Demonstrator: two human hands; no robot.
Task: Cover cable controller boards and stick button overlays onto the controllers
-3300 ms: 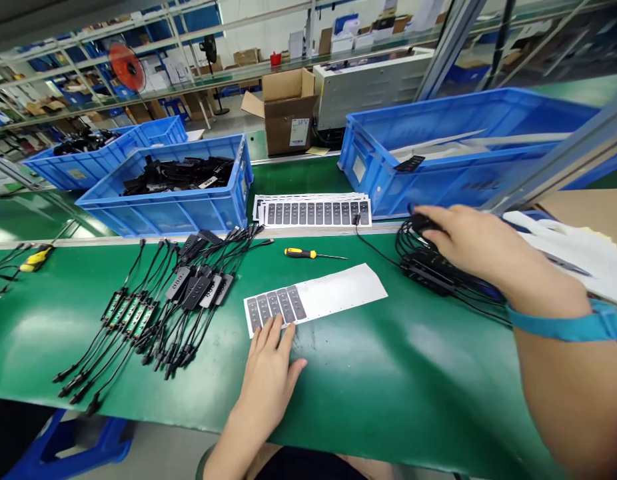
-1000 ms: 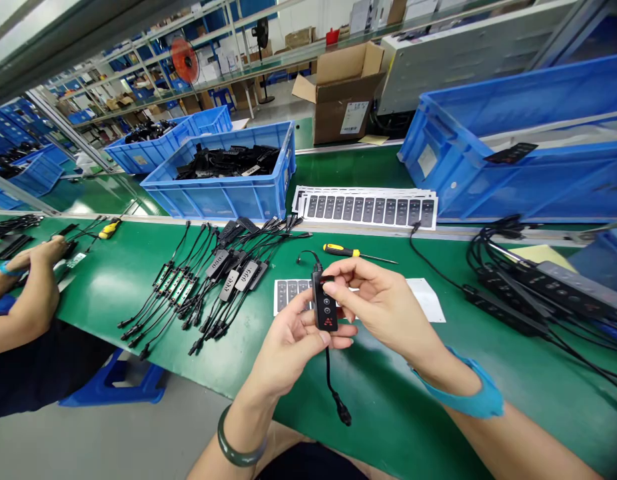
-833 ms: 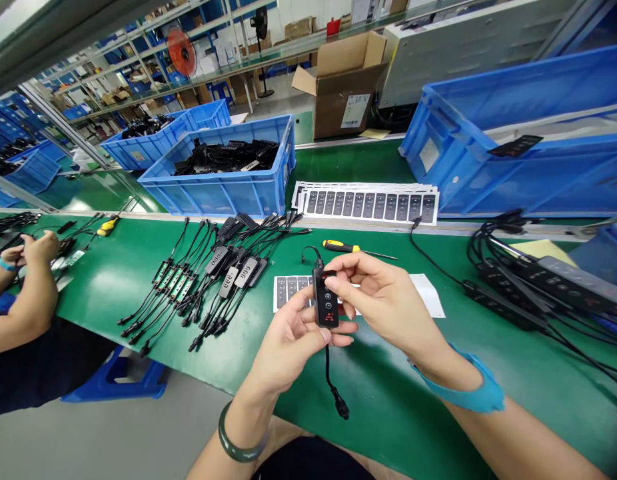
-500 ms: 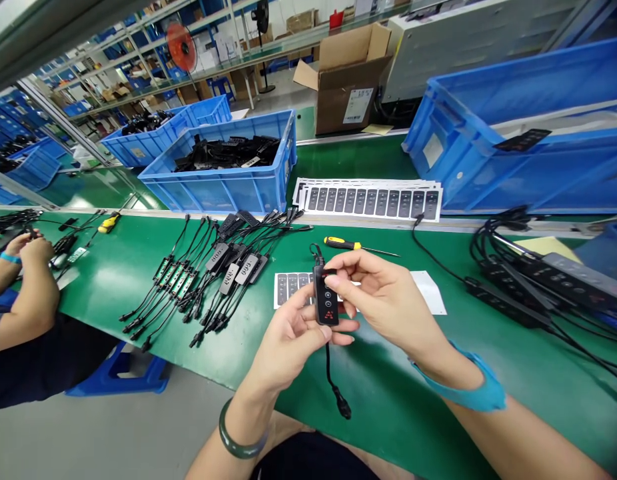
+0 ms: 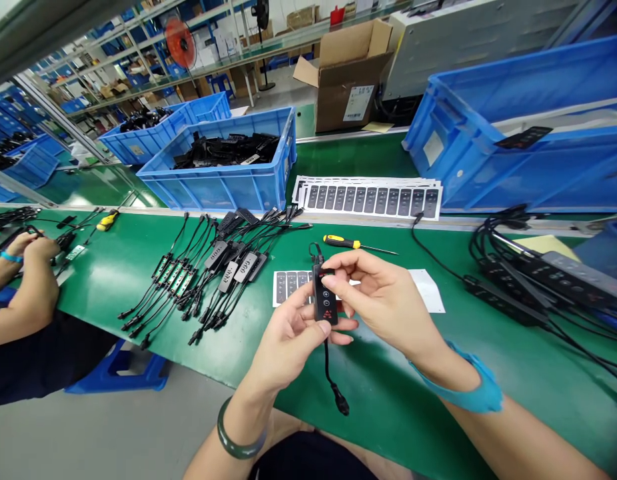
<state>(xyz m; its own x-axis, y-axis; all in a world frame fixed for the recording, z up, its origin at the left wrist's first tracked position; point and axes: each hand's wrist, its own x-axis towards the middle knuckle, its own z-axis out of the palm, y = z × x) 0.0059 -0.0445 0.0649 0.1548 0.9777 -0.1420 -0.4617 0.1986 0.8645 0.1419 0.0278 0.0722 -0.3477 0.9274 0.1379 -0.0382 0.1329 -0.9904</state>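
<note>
The left hand (image 5: 296,337) grasped a black controller (image 5: 326,305) near the centre of the frame, its thumb lying against the lower end and its fingers around the side and behind. The controller was held face outward above the bench (image 5: 388,407), roughly upright in the frame, plus and minus symbols and red marks showing on its front; a short black cable (image 5: 328,367) hung from its lower end to a connector. The right hand (image 5: 381,300) had its thumb and forefinger drawn together at the controller's upper end, touching it, though whether they pinched it or only pressed on it could not be told. Behind both hands, partly covered by them, lay a white label sheet (image 5: 426,291) with grey labels at its left end. A yellow-and-black screwdriver (image 5: 342,241) lay just beyond it, and further up the frame was a stack of label sheets (image 5: 371,200). Left of centre, grey and black controllers with cables (image 5: 246,267) were heaped beside a row of green circuit boards (image 5: 177,280). More black controllers (image 5: 558,287) lay at the right edge. A blue bin (image 5: 213,188) of black parts stood at upper left, and a co-worker (image 5: 26,340) sat at the left edge.
</note>
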